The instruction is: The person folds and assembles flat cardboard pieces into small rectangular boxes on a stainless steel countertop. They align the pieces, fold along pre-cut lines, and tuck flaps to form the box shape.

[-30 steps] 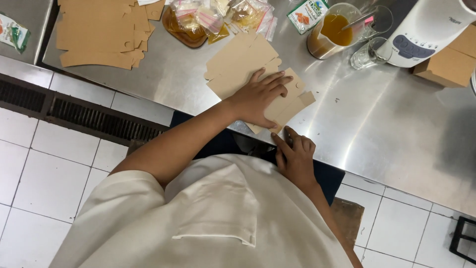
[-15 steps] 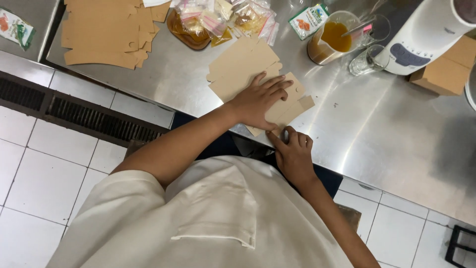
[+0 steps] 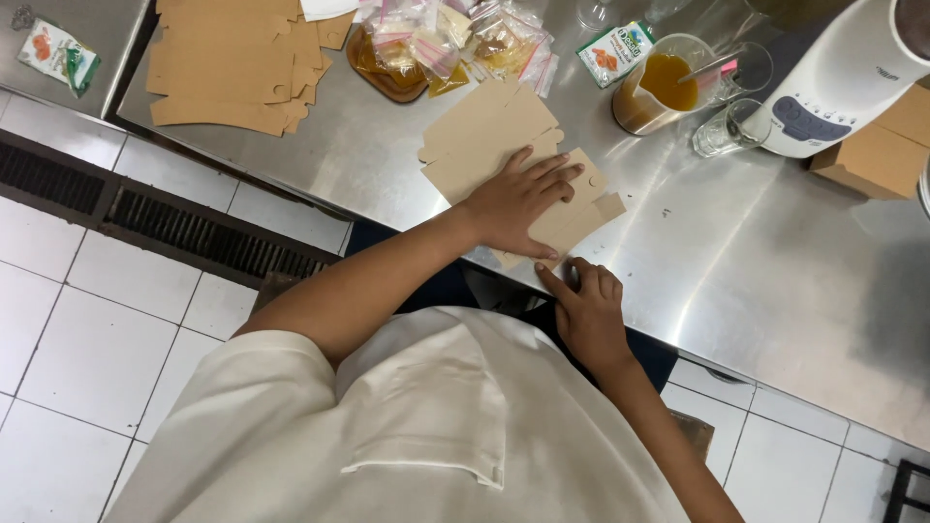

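Observation:
A flat brown cardboard box blank point(image 3: 489, 136) lies on the steel counter point(image 3: 756, 252). My left hand point(image 3: 518, 203) presses flat on its near part, fingers spread. Close to the counter's front edge, my right hand point(image 3: 586, 305) has its fingers curled and its fingertips on the near edge of the blank. Whether it pinches a flap is hidden by the fingers.
A stack of the same cardboard blanks point(image 3: 237, 58) lies at the far left. Small plastic bags of food point(image 3: 455, 44) sit on a brown tray. A jug of orange liquid point(image 3: 659, 92), a glass point(image 3: 722, 131), a white appliance point(image 3: 838, 82) and a cardboard box point(image 3: 886, 145) stand to the right.
Both hands stay on the cardboard blank. My right hand has shifted slightly up to the blank's near edge; the view has tilted a little.

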